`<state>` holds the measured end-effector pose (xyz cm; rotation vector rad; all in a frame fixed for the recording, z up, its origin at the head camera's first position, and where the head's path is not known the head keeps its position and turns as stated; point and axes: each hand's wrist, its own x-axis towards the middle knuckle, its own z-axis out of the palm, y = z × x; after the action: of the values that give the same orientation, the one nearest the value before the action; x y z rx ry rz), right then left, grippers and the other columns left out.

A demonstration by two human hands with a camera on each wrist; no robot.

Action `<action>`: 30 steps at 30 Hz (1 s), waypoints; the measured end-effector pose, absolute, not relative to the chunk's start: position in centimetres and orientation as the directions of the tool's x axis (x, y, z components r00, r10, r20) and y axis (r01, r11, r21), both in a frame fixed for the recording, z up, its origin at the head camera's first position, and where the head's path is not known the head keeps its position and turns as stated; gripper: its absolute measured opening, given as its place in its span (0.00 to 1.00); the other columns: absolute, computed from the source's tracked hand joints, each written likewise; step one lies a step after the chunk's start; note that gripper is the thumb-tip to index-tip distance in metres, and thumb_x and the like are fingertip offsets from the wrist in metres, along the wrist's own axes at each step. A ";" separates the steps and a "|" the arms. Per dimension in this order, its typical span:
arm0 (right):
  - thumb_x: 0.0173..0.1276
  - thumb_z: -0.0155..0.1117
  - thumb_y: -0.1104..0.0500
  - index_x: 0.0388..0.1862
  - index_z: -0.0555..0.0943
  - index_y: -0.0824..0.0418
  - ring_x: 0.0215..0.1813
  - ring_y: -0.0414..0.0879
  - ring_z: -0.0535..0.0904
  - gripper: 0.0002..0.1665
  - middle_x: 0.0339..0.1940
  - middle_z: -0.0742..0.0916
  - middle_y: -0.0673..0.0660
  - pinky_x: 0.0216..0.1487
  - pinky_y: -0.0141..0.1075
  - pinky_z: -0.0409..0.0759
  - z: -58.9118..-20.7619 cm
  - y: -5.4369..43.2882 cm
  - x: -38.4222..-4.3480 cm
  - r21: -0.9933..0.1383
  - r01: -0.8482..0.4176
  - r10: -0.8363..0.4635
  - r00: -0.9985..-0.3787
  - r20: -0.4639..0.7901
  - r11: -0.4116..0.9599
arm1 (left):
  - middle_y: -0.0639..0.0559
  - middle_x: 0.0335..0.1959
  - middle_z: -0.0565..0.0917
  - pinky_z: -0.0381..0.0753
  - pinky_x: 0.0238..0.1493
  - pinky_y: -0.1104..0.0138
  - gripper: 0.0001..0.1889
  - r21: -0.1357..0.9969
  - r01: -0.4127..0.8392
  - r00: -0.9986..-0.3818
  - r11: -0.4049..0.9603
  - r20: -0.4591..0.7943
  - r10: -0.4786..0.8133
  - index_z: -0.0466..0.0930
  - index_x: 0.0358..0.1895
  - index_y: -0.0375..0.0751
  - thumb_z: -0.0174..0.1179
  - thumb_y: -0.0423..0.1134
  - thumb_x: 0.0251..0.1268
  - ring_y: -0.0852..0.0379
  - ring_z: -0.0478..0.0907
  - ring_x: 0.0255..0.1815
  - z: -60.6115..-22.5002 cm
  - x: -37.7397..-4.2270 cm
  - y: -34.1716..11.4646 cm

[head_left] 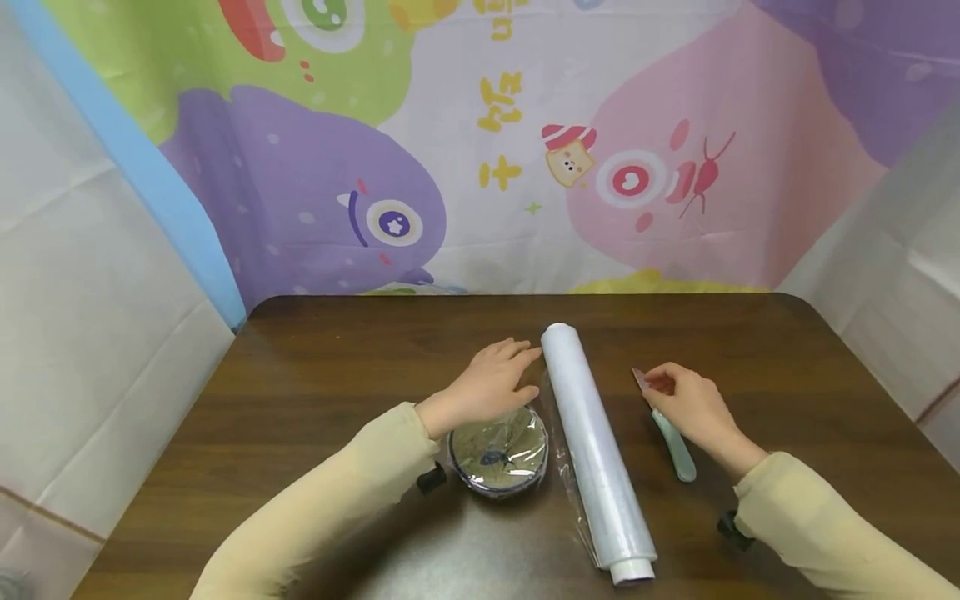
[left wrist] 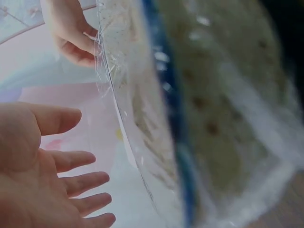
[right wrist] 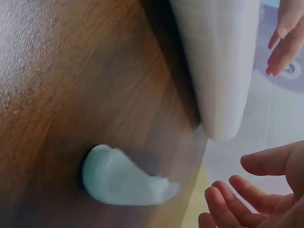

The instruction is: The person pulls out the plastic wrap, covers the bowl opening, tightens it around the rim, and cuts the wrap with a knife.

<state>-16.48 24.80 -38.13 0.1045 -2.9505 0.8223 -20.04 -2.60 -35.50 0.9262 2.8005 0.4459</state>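
Observation:
A round bowl (head_left: 498,454) with a dark blue rim, covered in clear plastic wrap, stands on the table. Over its far side reaches my left hand (head_left: 491,382), fingers spread and holding nothing; the left wrist view shows the same hand (left wrist: 52,175) apart from the wrapped bowl (left wrist: 166,90). To the bowl's right lies a roll of cling film (head_left: 596,446), a loose clear edge along its left side. A knife with a pale green handle (head_left: 675,446) rests right of the roll. My right hand (head_left: 693,408) hovers above the knife, its fingers (right wrist: 251,194) loosely bent around nothing.
The brown wooden table (head_left: 337,333) has rounded far corners. Behind it hangs a cloth (head_left: 495,208) printed with cartoon monsters. Pale sheets (head_left: 90,333) stand at both sides.

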 end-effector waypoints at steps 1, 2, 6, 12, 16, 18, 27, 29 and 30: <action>0.61 0.57 0.58 0.44 0.77 0.67 0.39 0.54 0.79 0.16 0.37 0.83 0.61 0.36 0.45 0.74 -38.3 25.0 -16.5 -0.510 -0.069 -0.036 -0.997 0.074 0.857 | 0.44 0.69 0.58 0.48 0.69 0.53 0.30 0.324 0.561 -0.791 0.762 -0.059 0.608 0.56 0.69 0.42 0.48 0.48 0.67 0.45 0.49 0.71 -35.5 -20.1 -2.4; 0.61 0.58 0.57 0.44 0.77 0.67 0.39 0.55 0.78 0.17 0.37 0.83 0.62 0.36 0.45 0.74 -38.4 25.3 -16.6 -0.504 -0.047 -0.023 -0.998 0.055 0.863 | 0.44 0.69 0.57 0.47 0.69 0.53 0.30 0.321 0.565 -0.788 0.760 -0.065 0.613 0.55 0.69 0.43 0.49 0.48 0.67 0.45 0.48 0.71 -35.5 -20.1 -2.2; 0.60 0.59 0.54 0.44 0.74 0.69 0.39 0.58 0.76 0.21 0.39 0.80 0.66 0.34 0.45 0.72 -39.0 26.1 -16.7 -0.454 0.050 0.045 -0.999 -0.023 0.889 | 0.45 0.69 0.58 0.47 0.69 0.54 0.29 0.307 0.581 -0.771 0.754 -0.090 0.631 0.56 0.69 0.44 0.48 0.48 0.67 0.46 0.48 0.72 -35.4 -20.3 -1.2; 0.59 0.60 0.49 0.46 0.69 0.75 0.40 0.64 0.73 0.30 0.42 0.75 0.74 0.34 0.49 0.71 -39.6 27.4 -17.2 -0.422 0.138 0.090 -0.987 -0.133 0.896 | 0.46 0.69 0.59 0.48 0.70 0.57 0.28 0.242 0.627 -0.746 0.740 -0.089 0.660 0.58 0.68 0.46 0.47 0.50 0.67 0.47 0.50 0.71 -34.7 -20.7 0.6; 0.59 0.60 0.49 0.45 0.70 0.75 0.38 0.62 0.75 0.31 0.41 0.78 0.73 0.33 0.48 0.72 -39.8 27.7 -17.4 -0.425 0.128 0.066 -0.985 -0.157 0.896 | 0.48 0.68 0.61 0.50 0.69 0.58 0.28 0.209 0.650 -0.732 0.731 -0.089 0.676 0.60 0.67 0.46 0.48 0.50 0.67 0.49 0.53 0.70 -34.2 -20.7 1.7; 0.58 0.61 0.48 0.45 0.70 0.75 0.38 0.62 0.76 0.31 0.41 0.79 0.72 0.34 0.47 0.73 -40.0 27.7 -17.5 -0.424 0.120 0.051 -0.984 -0.169 0.898 | 0.49 0.68 0.62 0.50 0.69 0.58 0.28 0.201 0.659 -0.722 0.725 -0.099 0.685 0.60 0.67 0.46 0.48 0.50 0.66 0.50 0.54 0.70 -34.1 -20.6 2.2; 0.55 0.65 0.49 0.45 0.71 0.75 0.41 0.65 0.76 0.31 0.43 0.79 0.73 0.37 0.49 0.73 -40.6 27.2 -17.8 -0.429 0.142 0.052 -0.975 -0.214 0.892 | 0.51 0.66 0.65 0.57 0.66 0.59 0.26 0.203 0.676 -0.705 0.708 -0.100 0.702 0.62 0.66 0.45 0.47 0.51 0.67 0.53 0.59 0.67 -34.1 -20.9 3.8; 0.55 0.65 0.50 0.45 0.71 0.75 0.41 0.65 0.76 0.31 0.43 0.79 0.73 0.36 0.49 0.73 -40.6 27.1 -17.9 -0.430 0.143 0.051 -0.974 -0.219 0.892 | 0.51 0.66 0.66 0.59 0.65 0.60 0.26 0.211 0.675 -0.706 0.707 -0.095 0.702 0.63 0.65 0.44 0.47 0.51 0.67 0.53 0.61 0.66 -34.2 -21.1 4.1; 0.55 0.66 0.50 0.45 0.71 0.74 0.41 0.64 0.76 0.31 0.43 0.79 0.73 0.36 0.49 0.73 -40.6 27.0 -17.9 -0.431 0.145 0.051 -0.974 -0.222 0.891 | 0.51 0.65 0.66 0.60 0.65 0.61 0.26 0.217 0.674 -0.706 0.707 -0.094 0.702 0.63 0.65 0.44 0.47 0.51 0.67 0.54 0.62 0.66 -34.3 -21.2 4.2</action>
<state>-17.90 26.99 -40.58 -0.1702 -3.2540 0.7677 -21.15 4.22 -34.28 1.1149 2.7430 0.2489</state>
